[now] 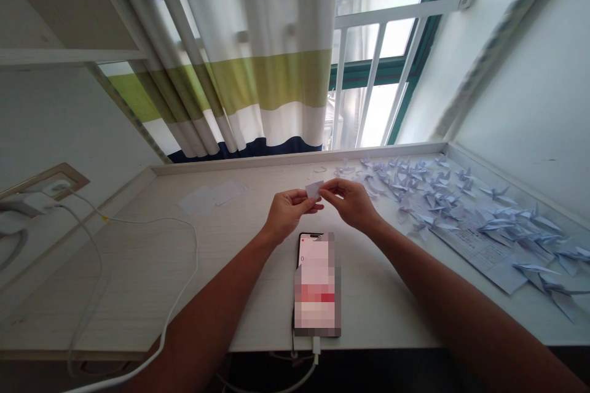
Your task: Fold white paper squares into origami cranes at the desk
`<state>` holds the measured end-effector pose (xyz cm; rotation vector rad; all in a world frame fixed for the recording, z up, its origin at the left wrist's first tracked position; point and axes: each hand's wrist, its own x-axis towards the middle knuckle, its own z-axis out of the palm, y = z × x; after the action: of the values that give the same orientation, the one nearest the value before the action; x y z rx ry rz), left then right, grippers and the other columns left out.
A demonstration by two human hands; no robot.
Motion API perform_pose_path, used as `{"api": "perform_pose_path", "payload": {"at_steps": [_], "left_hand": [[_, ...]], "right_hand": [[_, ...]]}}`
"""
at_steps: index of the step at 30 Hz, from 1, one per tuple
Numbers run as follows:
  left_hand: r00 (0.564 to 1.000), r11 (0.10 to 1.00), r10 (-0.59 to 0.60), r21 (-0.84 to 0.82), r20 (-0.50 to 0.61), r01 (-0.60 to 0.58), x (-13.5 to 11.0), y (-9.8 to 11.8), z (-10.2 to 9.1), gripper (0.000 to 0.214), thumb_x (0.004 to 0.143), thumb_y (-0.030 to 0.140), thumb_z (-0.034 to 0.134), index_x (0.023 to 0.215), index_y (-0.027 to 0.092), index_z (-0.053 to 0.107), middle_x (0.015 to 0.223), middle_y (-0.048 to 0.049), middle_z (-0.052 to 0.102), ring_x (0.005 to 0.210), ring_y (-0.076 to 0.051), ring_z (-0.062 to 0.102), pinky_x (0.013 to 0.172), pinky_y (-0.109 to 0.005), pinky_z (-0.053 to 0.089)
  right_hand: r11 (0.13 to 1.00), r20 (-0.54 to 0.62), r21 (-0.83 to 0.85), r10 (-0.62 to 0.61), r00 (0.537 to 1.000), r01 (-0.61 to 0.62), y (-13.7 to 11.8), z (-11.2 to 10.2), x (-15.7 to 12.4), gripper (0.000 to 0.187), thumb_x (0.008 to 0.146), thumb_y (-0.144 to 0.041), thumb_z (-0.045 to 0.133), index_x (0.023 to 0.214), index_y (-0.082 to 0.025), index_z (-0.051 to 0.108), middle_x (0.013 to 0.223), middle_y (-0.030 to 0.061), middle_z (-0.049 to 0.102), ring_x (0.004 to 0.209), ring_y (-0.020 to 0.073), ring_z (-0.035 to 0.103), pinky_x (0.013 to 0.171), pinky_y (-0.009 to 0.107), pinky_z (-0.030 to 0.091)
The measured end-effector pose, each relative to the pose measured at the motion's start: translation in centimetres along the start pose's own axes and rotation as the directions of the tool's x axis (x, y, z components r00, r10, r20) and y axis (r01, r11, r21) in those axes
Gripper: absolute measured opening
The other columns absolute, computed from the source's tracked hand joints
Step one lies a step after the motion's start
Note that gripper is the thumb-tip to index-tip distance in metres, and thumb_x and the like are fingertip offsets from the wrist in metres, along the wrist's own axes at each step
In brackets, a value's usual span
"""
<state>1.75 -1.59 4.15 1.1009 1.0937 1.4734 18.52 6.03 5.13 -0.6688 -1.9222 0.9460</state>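
Observation:
Between my hands, above the desk, is a small folded piece of white paper (314, 188). My left hand (291, 209) pinches its lower edge with the thumb on top and the fingers beneath. At the paper's right side, my right hand (351, 201) grips the edge between thumb and forefinger. Just below the hands lies a phone (316, 285) with a lit, partly blurred screen and a white cable plugged into its bottom end. Many folded paper cranes (415, 187) are spread over the right side of the desk.
Flat white paper sheets (214, 195) lie at the back left of the desk (258, 313). A printed sheet (483, 252) rests under some cranes. A white charging cable (196, 252) runs from the wall socket (50, 187) across the left side. Behind hangs a striped curtain (271, 80).

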Motion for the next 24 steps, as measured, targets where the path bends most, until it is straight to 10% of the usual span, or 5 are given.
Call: {"api": "perform_pose_path", "payload": {"at_steps": [24], "left_hand": [[0.996, 0.996, -0.078, -0.054, -0.031, 0.076, -0.24, 0.39, 0.41, 0.042, 0.064, 0.037, 0.093, 0.089, 0.008, 0.075, 0.082, -0.0121, 0.078, 0.084, -0.026, 0.077, 0.088, -0.042, 0.059]], "right_hand": [[0.997, -0.022, 0.048, 0.066, 0.998, -0.065, -0.17, 0.51, 0.01, 0.012, 0.084, -0.031, 0.073, 0.085, -0.020, 0.068, 0.084, 0.0058, 0.075, 0.078, 0.0214, 0.070, 0.074, 0.039, 0.058]]}}
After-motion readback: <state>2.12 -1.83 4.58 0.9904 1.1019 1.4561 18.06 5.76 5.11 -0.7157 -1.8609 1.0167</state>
